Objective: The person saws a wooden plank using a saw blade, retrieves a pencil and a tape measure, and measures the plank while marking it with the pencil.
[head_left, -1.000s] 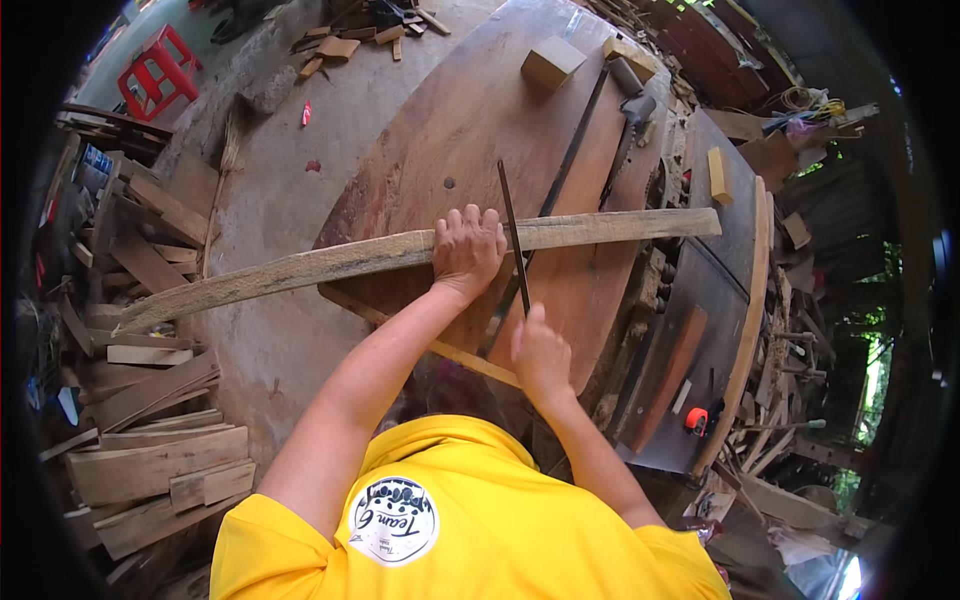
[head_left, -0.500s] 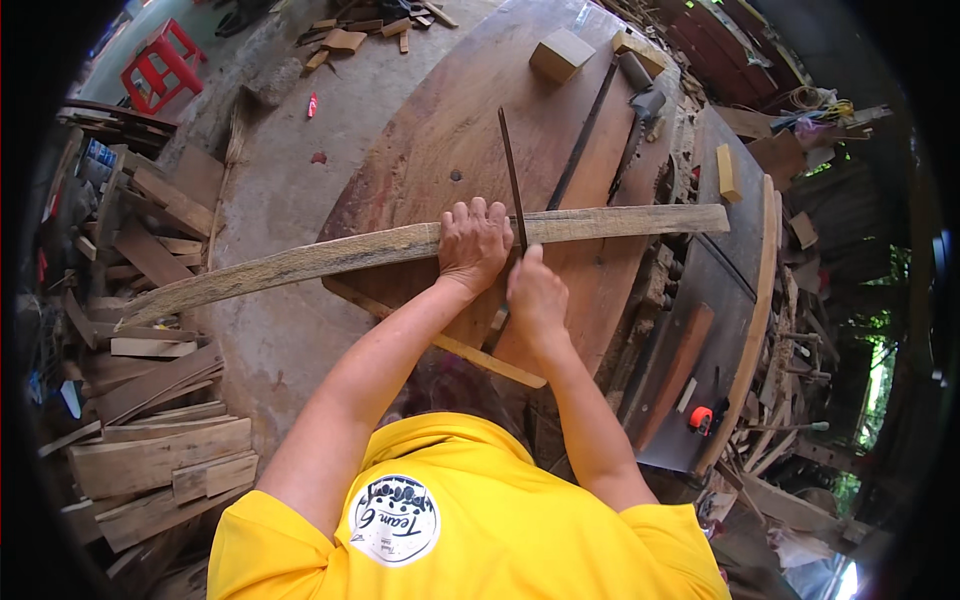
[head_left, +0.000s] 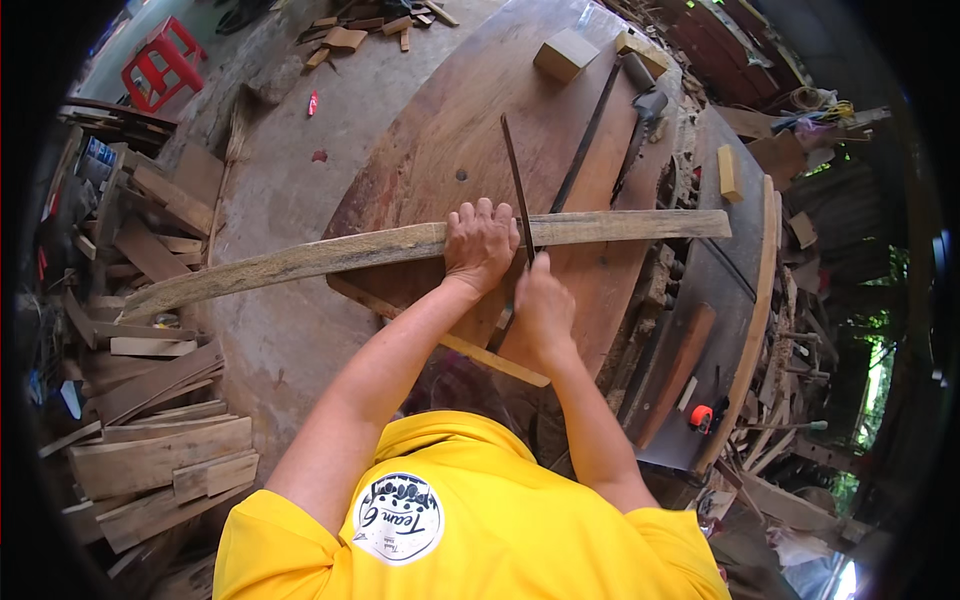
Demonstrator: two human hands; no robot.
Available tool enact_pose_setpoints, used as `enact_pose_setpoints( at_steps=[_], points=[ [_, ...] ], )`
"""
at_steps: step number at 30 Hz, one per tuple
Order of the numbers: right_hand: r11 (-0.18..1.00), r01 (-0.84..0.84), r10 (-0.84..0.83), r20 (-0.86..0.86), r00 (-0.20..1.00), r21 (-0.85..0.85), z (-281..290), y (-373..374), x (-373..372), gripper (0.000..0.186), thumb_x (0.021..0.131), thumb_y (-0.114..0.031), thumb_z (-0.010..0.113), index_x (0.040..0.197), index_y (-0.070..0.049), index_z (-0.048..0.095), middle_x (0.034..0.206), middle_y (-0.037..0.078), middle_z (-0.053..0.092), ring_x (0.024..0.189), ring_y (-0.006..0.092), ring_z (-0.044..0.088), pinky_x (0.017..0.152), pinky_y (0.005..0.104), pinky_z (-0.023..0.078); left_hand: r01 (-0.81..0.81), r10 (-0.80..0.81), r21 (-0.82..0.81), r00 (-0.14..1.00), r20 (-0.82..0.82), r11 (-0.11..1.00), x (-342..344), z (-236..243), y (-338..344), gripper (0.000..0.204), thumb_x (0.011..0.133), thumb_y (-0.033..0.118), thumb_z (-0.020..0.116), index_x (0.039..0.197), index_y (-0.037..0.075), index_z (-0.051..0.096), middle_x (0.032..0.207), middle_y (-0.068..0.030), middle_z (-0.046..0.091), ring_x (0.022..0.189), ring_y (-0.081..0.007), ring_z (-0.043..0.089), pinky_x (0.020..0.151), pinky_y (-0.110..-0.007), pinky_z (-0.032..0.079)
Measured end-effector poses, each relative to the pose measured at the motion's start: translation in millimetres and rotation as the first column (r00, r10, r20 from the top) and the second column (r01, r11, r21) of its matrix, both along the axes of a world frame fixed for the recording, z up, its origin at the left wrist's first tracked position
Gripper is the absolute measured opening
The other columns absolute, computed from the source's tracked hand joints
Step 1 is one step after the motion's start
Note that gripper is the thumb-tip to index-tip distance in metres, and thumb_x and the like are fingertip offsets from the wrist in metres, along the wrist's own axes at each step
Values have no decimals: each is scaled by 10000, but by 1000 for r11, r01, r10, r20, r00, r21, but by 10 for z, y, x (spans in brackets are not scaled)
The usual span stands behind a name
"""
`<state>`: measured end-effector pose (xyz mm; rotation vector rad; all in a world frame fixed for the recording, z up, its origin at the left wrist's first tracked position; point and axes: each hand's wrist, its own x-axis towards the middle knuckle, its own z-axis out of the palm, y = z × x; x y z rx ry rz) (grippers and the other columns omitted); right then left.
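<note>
Workbench of dark rounded wood, carrying everything. Long pale plank laid across it, one end overhanging toward the scrap pile. Left hand spread flat on the plank, pressing it down. Right hand closed around the handle of a thin dark saw blade, set upright against the plank's near edge just beside the left fingers. Probably starting a cut; next stroke wants steady downward pressure and fingers kept off the blade line. Small block idle at the far edge.
</note>
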<state>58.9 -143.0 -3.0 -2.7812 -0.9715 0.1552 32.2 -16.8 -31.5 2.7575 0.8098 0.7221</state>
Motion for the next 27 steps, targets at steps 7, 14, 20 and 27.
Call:
enact_pose_setpoints(
  at_steps=[7,14,20,27],
  points=[
    [990,-1,25,-166,986,144,222,-1240,-574,182,940,-195,537,968,-27,473,640,232,618,646,426,643,549,512,506,-1,0,-90,1000,-19,996,-54,33,33,177,896,300,564,925,126,571,924,-80,557,912,-275,544,812,-428,412],
    [909,149,-88,-170,982,388,224,-1245,-322,183,969,-191,508,964,-13,468,689,256,609,677,444,627,538,513,478,184,-199,-261,979,-32,948,-244,204,193,329,857,354,654,1043,83,638,1047,-98,580,1023,-300,529,886,-456,381],
    [894,130,-47,-199,979,429,95,-1137,-540,189,974,-216,504,970,-28,475,696,239,627,685,425,643,553,498,504,213,-226,-257,974,-19,943,-297,301,137,338,840,372,672,1053,110,656,1037,-87,590,1010,-300,534,886,-461,367],
    [956,33,5,-130,991,291,65,-757,-600,181,975,-229,493,977,-52,453,641,219,619,631,425,640,550,513,512,183,-180,-230,983,31,956,-300,143,184,316,825,364,670,1022,117,652,994,-86,601,971,-290,553,861,-443,373]
  ],
)
